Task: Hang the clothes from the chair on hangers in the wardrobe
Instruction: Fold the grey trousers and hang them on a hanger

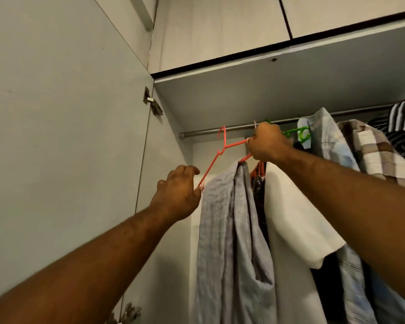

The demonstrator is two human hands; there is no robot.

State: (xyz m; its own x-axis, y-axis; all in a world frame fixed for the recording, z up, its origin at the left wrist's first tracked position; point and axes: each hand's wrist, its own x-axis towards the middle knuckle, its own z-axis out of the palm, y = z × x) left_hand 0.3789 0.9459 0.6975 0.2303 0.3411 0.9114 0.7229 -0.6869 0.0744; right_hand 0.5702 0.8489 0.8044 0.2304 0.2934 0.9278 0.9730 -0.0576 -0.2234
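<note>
A pink plastic hanger [222,148] has its hook at the metal wardrobe rail [220,131]. My left hand [179,192] pinches the hanger's lower left end. My right hand [266,142] grips its right side just under the rail. A grey garment [231,230] hangs down from the hanger's right part. A white T-shirt [295,218] hangs right beside it, partly behind my right forearm.
The open wardrobe door [68,113] fills the left, with hinges at its edge. A green hanger [299,133], a pale blue shirt [325,136], a checked shirt [372,150] and a striped garment [404,122] crowd the rail's right. A shelf board [266,90] lies above.
</note>
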